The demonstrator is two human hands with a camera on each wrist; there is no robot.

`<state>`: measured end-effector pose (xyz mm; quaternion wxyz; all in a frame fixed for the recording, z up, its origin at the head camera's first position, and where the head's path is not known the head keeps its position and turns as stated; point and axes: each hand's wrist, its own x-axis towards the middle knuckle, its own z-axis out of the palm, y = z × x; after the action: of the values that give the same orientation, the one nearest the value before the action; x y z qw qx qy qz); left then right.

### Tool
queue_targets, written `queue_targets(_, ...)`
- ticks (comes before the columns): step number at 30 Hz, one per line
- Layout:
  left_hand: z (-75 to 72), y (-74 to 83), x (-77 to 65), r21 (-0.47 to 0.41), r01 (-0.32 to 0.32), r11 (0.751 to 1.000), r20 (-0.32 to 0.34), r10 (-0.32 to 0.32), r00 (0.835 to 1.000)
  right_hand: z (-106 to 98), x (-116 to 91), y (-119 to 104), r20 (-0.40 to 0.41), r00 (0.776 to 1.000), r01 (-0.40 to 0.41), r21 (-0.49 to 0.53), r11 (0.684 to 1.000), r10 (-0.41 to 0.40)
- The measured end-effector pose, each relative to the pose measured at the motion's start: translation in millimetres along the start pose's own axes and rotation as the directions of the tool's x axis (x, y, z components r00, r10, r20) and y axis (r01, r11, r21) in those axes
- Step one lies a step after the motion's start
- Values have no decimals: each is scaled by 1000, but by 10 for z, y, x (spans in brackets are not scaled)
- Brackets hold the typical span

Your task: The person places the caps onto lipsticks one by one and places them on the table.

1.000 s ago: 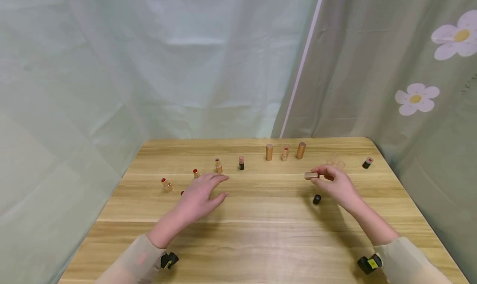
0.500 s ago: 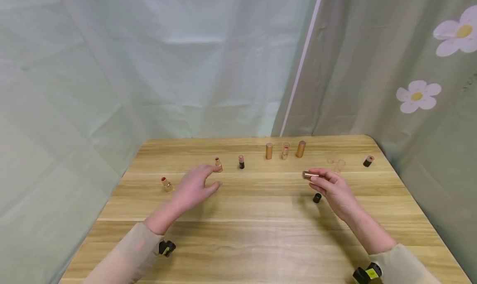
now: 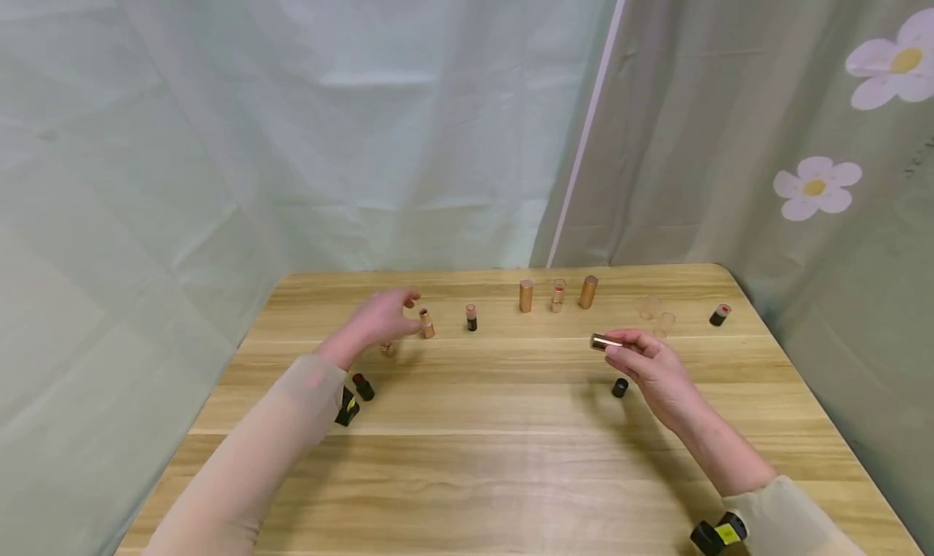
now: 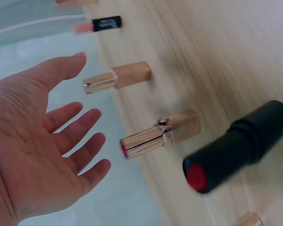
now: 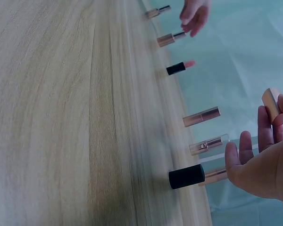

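Pale grey-green fabric (image 3: 438,134), printed with white flowers (image 3: 813,188) at the right, encloses a wood-grained surface (image 3: 496,467) on which lipsticks and loose caps are distributed; structures are listed from left to right in the head view. At far left, my pale left sleeve (image 3: 270,451) crosses the surface, with a black device (image 3: 347,407) at the wrist. Just beside it is a black lipstick (image 3: 362,387) with a red tip. Farther back, a red-tipped gold lipstick (image 4: 161,135) is largely hidden by my left hand (image 3: 379,317), which grips nothing; its fingers are relaxed and parted, the thumb held away from them. Next to the thumb stands a stepped gold lipstick (image 3: 426,323); contact between the two cannot be determined. Beyond it stand a pink lipstick (image 3: 471,318) in a black base, a copper tube (image 3: 526,296), a red lipstick (image 3: 558,298) under a clear cover and a second copper tube (image 3: 588,292). Nearer to me, a small copper cylinder (image 3: 602,343) is pinched between the thumb and fingers of my right hand (image 3: 653,369), raised over the surface. A black cap (image 3: 619,387) rests near that hand. Behind it lie faint clear pieces (image 3: 665,323); at far right, a black-based red lipstick (image 3: 720,314).
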<state>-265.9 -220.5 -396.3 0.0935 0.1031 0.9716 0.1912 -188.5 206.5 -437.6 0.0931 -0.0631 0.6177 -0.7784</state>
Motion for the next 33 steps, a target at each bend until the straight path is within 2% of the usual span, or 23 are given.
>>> queue_targets(2,36,0,77,-24,31,999,49,-30,998,-7,-2,1,-3,1000,-3,2,1000,3)
queue_targets(5,101,-9,154,-30,72,997,80,-69,994,-8,-9,11,-3,1000,-10,5,1000,10)
queue_targets(13,212,-30,229,-3,135,991,83,-134,987,0,-17,4,2,999,-35,-6,999,35)
queue_targets(18,237,-8,268,28,135,991,83,-136,987,-35,-30,10,-1,999,-41,2,999,41)
queue_targets(22,209,29,243,42,133,990,73,-136,988,-24,-20,12,4,999,-40,4,999,40)
queue_targets(27,164,131,194,16,86,996,59,-87,994,-19,-28,1,-1,1000,-27,0,1000,27)
queue_targets(33,110,445,49,-65,-48,997,33,51,998,-33,-42,-5,1,1000,-18,-1,1000,18)
